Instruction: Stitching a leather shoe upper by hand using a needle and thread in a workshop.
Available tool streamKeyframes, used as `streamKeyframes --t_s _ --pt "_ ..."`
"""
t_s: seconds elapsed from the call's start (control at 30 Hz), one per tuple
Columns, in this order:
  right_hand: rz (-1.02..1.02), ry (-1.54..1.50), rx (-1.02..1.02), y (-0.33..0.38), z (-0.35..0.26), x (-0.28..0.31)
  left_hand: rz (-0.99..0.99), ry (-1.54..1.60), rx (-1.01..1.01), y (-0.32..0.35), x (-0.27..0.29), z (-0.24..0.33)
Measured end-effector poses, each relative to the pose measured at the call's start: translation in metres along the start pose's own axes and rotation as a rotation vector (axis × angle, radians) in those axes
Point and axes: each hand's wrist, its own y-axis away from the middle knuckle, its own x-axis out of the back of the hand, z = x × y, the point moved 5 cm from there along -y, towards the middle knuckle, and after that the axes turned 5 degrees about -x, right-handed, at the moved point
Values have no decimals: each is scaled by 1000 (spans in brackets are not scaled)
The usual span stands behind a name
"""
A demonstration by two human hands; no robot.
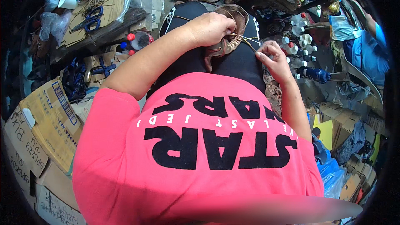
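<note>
A brown leather shoe [218, 50] rests on my lap between my black-clad thighs, its opening turned up. My left hand [212, 29] is closed on the shoe's upper edge, fingers curled over the leather; its fingertips are partly hidden. From the shoe a thin tan lace [249, 44] stretches right to my right hand [275, 60], which is just beyond my right thigh. Thumb and forefinger there pinch the lace, with the other fingers bent. A loose strand of pale cord also crosses the shoe's opening.
Blue-handled scissors [92, 20] lie on cardboard sheets [79, 33] at the upper left, near a white cup [68, 0]. Several plastic bottles [306, 39] stand at my right. Cardboard boxes [50, 108] crowd the left. Another person's arm [370, 24] shows at far right.
</note>
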Motion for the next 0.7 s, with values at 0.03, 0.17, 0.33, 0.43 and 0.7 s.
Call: streamKeyframes --t_s 0.03,0.17,0.33,0.43,0.7 --pt "-20 -28 -8 2 -2 2 0 0 1 0 0 -1" --pt "163 147 144 -16 -11 30 -5 -59 -114 -1 4 3" --pt "388 398 225 -35 -29 44 -40 -67 -115 -1 6 -1" --pt "104 634 326 -25 -66 15 -27 -120 -105 0 4 -5" --pt "-73 909 398 -39 -72 -28 -49 -87 -169 3 6 -10"
